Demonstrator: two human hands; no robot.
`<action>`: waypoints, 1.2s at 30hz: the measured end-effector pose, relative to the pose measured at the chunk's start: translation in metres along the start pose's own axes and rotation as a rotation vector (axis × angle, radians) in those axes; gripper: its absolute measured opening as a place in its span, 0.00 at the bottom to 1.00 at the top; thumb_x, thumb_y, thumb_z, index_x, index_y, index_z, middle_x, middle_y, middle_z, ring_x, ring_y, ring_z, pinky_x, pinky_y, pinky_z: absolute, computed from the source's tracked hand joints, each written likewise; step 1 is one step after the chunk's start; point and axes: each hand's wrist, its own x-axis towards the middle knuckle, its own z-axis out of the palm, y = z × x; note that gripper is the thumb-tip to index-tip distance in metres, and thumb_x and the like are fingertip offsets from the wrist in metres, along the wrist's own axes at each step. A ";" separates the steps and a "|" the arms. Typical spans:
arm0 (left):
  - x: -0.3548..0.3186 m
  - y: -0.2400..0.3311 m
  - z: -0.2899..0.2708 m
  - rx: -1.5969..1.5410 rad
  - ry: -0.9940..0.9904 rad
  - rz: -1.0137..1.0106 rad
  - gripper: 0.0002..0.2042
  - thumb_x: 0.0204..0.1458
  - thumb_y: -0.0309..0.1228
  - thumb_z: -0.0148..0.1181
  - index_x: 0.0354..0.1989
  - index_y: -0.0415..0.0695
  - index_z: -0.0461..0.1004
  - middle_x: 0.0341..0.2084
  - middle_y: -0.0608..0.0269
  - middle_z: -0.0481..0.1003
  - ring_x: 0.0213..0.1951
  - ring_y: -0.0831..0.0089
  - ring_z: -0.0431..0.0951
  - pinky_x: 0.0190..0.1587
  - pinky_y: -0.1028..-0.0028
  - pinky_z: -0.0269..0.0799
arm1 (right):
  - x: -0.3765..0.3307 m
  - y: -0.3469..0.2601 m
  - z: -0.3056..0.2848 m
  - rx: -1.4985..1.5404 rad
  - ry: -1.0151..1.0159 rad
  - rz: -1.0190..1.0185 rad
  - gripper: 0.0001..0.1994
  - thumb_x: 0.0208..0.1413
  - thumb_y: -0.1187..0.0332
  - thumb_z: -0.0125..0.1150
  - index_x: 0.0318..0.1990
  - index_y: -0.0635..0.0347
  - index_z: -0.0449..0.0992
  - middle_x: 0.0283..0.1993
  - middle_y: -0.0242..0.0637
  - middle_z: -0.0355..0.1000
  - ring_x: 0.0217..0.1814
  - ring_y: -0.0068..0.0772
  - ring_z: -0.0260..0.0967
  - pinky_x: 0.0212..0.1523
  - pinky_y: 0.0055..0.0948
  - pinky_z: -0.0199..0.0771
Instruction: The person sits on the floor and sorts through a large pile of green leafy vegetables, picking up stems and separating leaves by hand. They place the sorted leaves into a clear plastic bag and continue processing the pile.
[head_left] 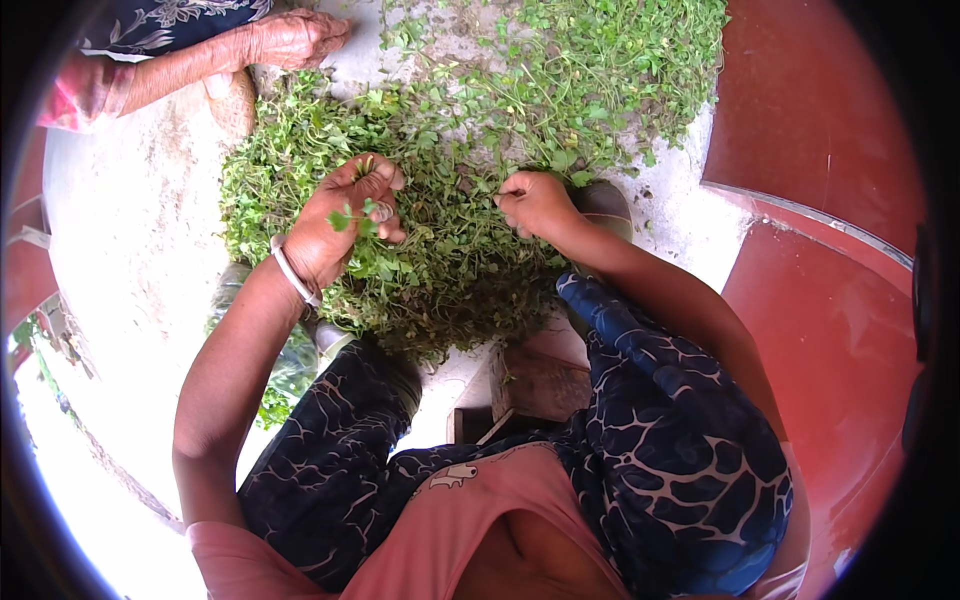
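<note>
A wide heap of green leafy herbs [450,250] with thin stems lies on the pale floor between my feet. Over its left part, my left hand [350,215] is closed around a few leafy herb sprigs [343,218]; leaves stick out below the thumb and stem ends show at the top of the fist. At the heap's right side, my right hand [540,205] has its fingers pinched together just above the leaves. What its fingertips hold, if anything, is too small to make out. The two hands are apart.
Another person's hand [300,38] hangs over the heap's far left edge, with a bare foot [230,100] below it. More loose greens [620,80] spread at the far right. A clear plastic bag [290,365] sits beside my left leg; a wooden block [540,385] is between my legs.
</note>
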 end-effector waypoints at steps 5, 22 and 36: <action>-0.002 -0.001 -0.003 0.108 0.105 -0.029 0.11 0.58 0.39 0.50 0.33 0.44 0.67 0.16 0.71 0.64 0.16 0.80 0.63 0.22 0.79 0.64 | -0.037 -0.009 -0.011 -0.071 -0.151 -0.106 0.10 0.52 0.66 0.57 0.37 0.64 0.74 0.24 0.38 0.74 0.19 0.26 0.70 0.23 0.25 0.69; 0.000 -0.006 0.010 0.195 -0.028 -0.194 0.09 0.51 0.29 0.61 0.39 0.41 0.73 0.27 0.71 0.74 0.18 0.86 0.64 0.18 0.85 0.59 | -0.004 -0.064 -0.079 -0.775 0.672 -0.488 0.12 0.50 0.61 0.59 0.38 0.56 0.72 0.38 0.40 0.73 0.35 0.45 0.72 0.33 0.40 0.72; 0.001 -0.012 0.006 0.195 0.029 -0.239 0.15 0.52 0.36 0.60 0.44 0.39 0.71 0.39 0.60 0.76 0.28 0.78 0.72 0.18 0.80 0.66 | -0.026 -0.058 -0.093 0.023 0.116 -0.126 0.08 0.58 0.63 0.56 0.34 0.58 0.71 0.25 0.24 0.66 0.24 0.15 0.62 0.23 0.18 0.65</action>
